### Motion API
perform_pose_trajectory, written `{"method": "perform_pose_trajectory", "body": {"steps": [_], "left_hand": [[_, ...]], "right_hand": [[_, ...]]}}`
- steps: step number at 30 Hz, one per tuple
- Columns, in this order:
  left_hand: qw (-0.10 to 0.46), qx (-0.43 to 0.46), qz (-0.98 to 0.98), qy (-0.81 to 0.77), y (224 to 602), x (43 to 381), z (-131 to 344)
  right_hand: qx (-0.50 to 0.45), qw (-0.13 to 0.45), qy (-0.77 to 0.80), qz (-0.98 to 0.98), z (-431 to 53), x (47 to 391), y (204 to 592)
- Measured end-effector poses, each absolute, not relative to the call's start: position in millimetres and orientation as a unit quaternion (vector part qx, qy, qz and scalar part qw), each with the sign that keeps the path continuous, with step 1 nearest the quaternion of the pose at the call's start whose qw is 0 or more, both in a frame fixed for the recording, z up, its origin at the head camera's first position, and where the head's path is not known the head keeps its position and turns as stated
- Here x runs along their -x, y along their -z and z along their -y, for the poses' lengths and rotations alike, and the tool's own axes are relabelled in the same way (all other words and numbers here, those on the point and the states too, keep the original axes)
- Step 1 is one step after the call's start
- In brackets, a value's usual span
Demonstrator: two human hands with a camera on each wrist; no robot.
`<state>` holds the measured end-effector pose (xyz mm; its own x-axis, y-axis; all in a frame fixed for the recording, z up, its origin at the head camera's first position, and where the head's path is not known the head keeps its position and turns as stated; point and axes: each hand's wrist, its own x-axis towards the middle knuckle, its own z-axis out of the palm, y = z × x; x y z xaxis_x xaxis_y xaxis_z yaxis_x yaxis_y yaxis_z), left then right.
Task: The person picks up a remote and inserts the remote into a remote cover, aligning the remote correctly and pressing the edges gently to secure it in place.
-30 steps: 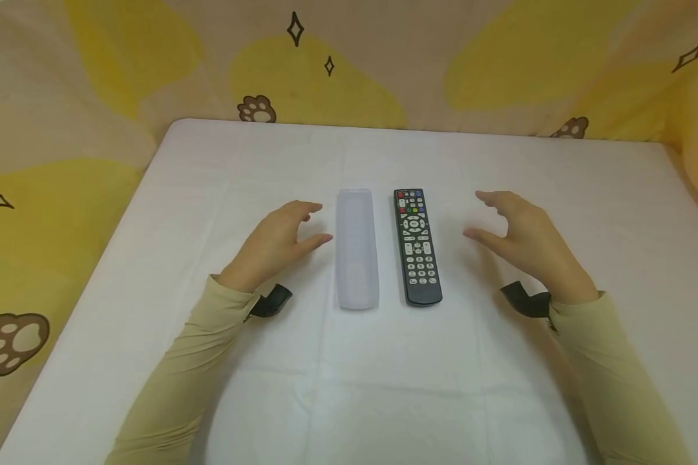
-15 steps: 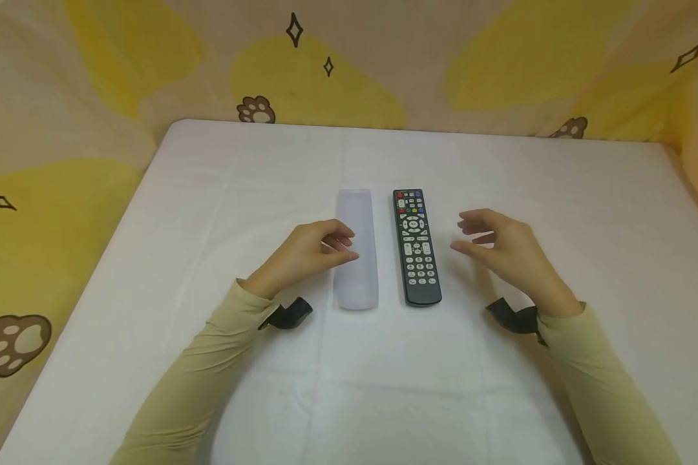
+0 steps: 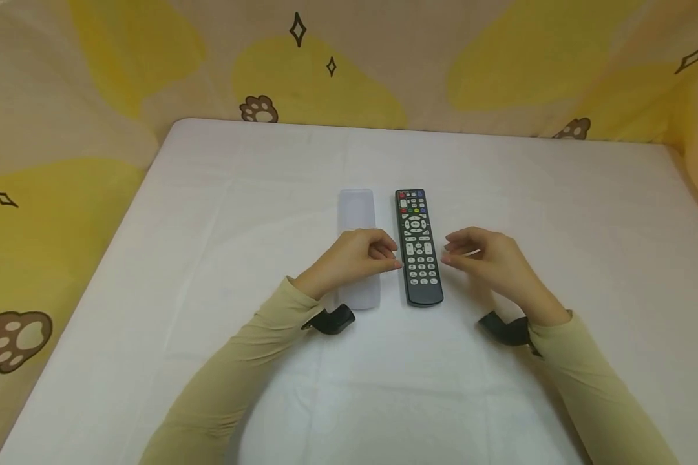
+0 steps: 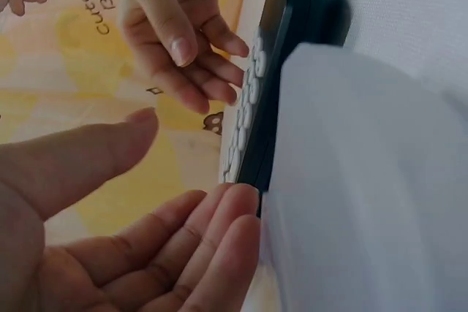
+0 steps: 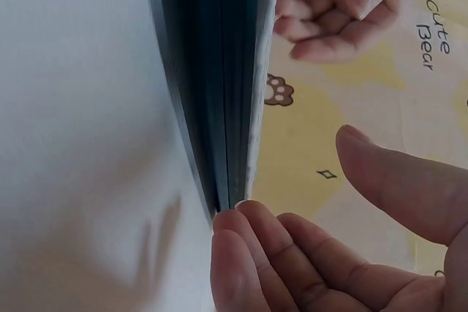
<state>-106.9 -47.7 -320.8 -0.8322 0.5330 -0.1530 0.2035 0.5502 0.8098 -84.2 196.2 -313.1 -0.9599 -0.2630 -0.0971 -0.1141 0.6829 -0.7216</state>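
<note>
Head view: left hand (image 3: 359, 255), right hand (image 3: 496, 259) flank remote (image 3: 419, 248), fingers loosely bent, empty; likely so both edges are reachable.

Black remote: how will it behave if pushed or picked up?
The black remote is probably stiff: its long body lies straight. Pushed, it should slide rather than roll, since it rests flat on the white tabletop. Tipping looks unlikely, given its low profile.

- Even, moderate light fills the head view; a faint sheen marks the white tabletop (image 3: 384, 407) between the forearms.
- Soft shadows fall inward of both sleeves (image 3: 227, 387).
- Both wrist views look dimmer, muted.
- Blurred finger shadows spread beside the right hand (image 5: 358, 275).
- Near the left hand (image 4: 124, 261), the translucent case (image 4: 344, 173) is out of focus.
</note>
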Motion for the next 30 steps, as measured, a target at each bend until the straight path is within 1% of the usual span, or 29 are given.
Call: {"method": "perform_pose_trajectory", "body": {"steps": [5, 11, 16, 25, 30], "left_hand": [[0.200, -0.199, -0.879, -0.385, 322, 111, 34], [0.224, -0.179, -0.888, -0.360, 321, 114, 27], [0.232, -0.171, -0.890, -0.354, 321, 114, 25], [0.237, -0.165, -0.892, -0.349, 326, 116, 22], [0.226, -0.163, -0.897, -0.344, 330, 117, 20]], "right_hand": [[0.106, 0.118, 0.396, -0.904, -195, 84, 319], [0.092, 0.151, 0.412, -0.894, -193, 83, 326], [0.088, 0.163, 0.423, -0.887, -193, 84, 329], [0.060, 0.190, 0.441, -0.875, -193, 84, 331], [0.047, 0.196, 0.462, -0.864, -193, 84, 333]]}}
